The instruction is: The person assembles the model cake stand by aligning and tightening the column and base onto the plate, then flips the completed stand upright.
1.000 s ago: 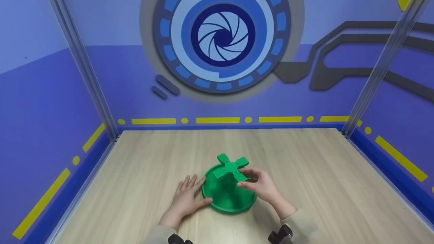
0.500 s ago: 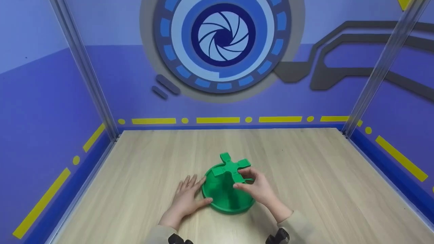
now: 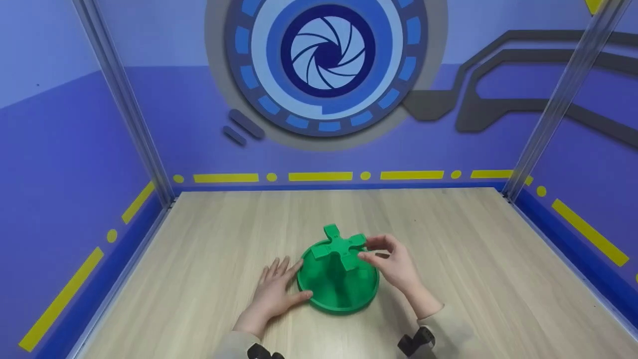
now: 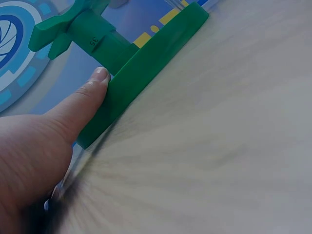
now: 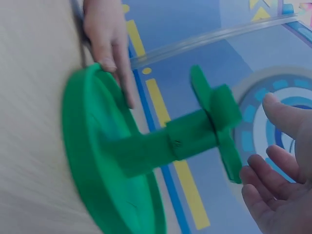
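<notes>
A green round dish (image 3: 344, 304) with a raised rim lies on the table, a post marked "35" (image 4: 95, 41) standing upright from its middle. On top of the post sits a green four-armed cross (image 3: 341, 246). My left hand (image 3: 273, 298) touches the dish's left rim with thumb and fingers spread; its thumb lies against the rim in the left wrist view. Beside the cross's right arms is my right hand (image 3: 396, 264), fingers apart and loosely bent, pinching nothing. In the right wrist view its fingertips are close to one arm; whether they touch it, I cannot tell.
The wooden table (image 3: 239, 219) reaches back to a blue wall (image 3: 179, 119) with yellow dashes and a round emblem. Metal posts stand at the back left (image 3: 124, 104) and back right (image 3: 553, 109) corners. Each wrist bears a black device.
The cross has turned a little clockwise as seen from above. My right hand has come away from the front right arm, up and to the right. The left hand has not moved.
</notes>
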A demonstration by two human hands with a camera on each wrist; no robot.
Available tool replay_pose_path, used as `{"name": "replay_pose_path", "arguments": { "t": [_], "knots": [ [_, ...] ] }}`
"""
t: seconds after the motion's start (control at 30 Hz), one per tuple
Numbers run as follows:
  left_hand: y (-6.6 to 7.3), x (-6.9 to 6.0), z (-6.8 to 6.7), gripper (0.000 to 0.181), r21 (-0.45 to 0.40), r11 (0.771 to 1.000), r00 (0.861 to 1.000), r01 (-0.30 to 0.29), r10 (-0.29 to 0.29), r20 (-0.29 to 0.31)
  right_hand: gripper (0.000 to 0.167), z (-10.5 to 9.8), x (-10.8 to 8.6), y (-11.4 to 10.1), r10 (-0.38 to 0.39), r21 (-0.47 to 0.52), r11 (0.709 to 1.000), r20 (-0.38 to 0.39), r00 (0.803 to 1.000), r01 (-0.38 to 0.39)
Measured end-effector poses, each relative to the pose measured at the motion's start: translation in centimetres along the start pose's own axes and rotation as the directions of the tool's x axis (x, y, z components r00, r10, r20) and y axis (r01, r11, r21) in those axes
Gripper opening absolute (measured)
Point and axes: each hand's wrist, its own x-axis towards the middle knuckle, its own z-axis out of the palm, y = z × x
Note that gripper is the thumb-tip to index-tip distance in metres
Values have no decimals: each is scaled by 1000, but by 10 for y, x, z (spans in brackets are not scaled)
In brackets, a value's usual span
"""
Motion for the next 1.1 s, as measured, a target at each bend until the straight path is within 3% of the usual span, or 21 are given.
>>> {"name": "replay_pose_path", "arguments": {
  "t": [0.13,0.3,0.47,0.6,0.7,0.9,1.1],
  "knots": [
    [0,0,0,92,4,1000,1000,0,0,-3,29,-6,7,-1,-13,-6,1000,-38,999,12],
    [1,0,0,92,0,1000,1000,1,-1,-2,33,-10,20,9,-12,-27,1000,3,1000,12],
    [0,0,0,91,-3,1000,1000,-4,4,-2,40,-16,34,25,7,29,1000,166,986,-12],
    [0,0,0,91,-5,1000,1000,-5,5,-2,48,-20,40,36,17,135,989,322,947,-64],
    [1,0,0,92,-1,1000,1000,-7,7,-4,51,-22,42,41,12,182,979,384,923,-88],
    [1,0,-2,92,-9,1000,1000,-8,8,-4,52,-23,43,48,-3,213,973,417,909,-94],
    [2,0,-2,91,-14,1000,1000,0,0,4,52,-26,41,51,-12,209,974,416,909,-83]
  ]
}}
